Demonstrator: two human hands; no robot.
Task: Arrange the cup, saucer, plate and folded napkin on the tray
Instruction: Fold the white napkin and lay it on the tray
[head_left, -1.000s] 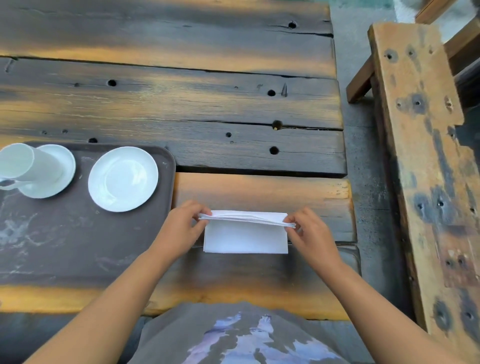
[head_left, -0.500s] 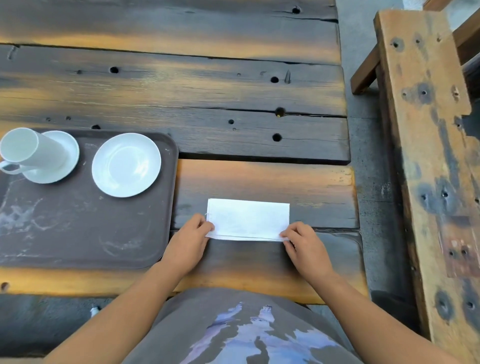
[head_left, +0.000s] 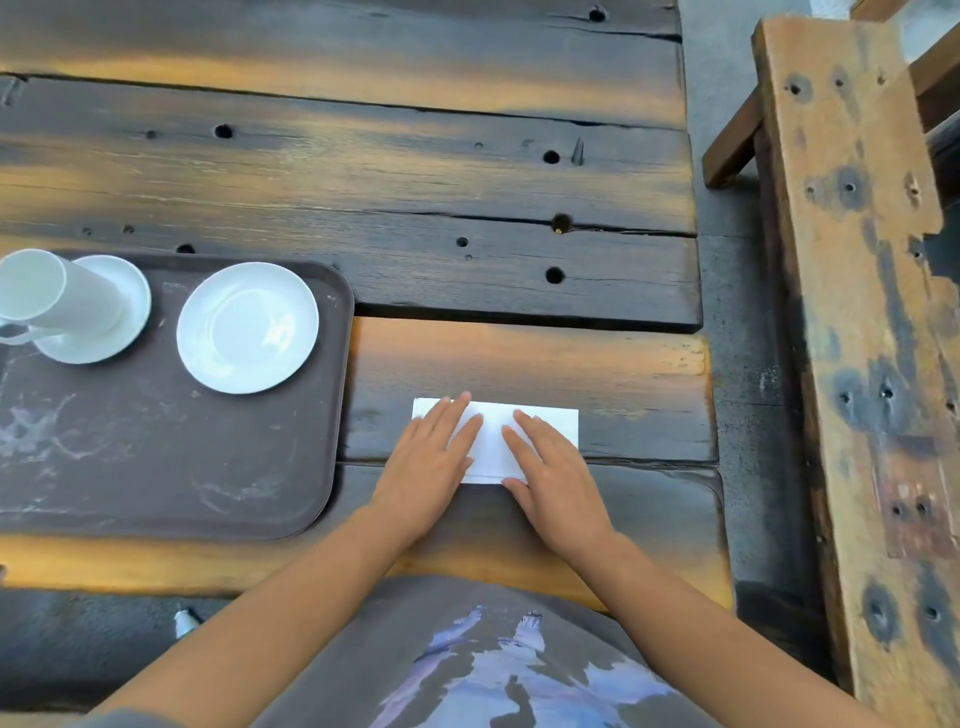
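A folded white napkin (head_left: 491, 441) lies on the wooden table just right of the dark brown tray (head_left: 156, 467). My left hand (head_left: 428, 465) and my right hand (head_left: 553, 473) both rest flat on top of it, fingers spread, pressing it down and covering most of it. On the tray's far left a white cup (head_left: 49, 299) stands on a white saucer (head_left: 111, 332). A white plate (head_left: 248, 326) sits beside them at the tray's far right corner.
The plank table (head_left: 415, 182) ends at its right edge near a grey concrete gap (head_left: 737, 312). A weathered wooden bench (head_left: 857, 312) runs along the right. The tray's near half (head_left: 130, 441) is bare.
The napkin's upper layer was folded down toward me and laid flat. My hands went from pinching its ends to lying flat on top of it.
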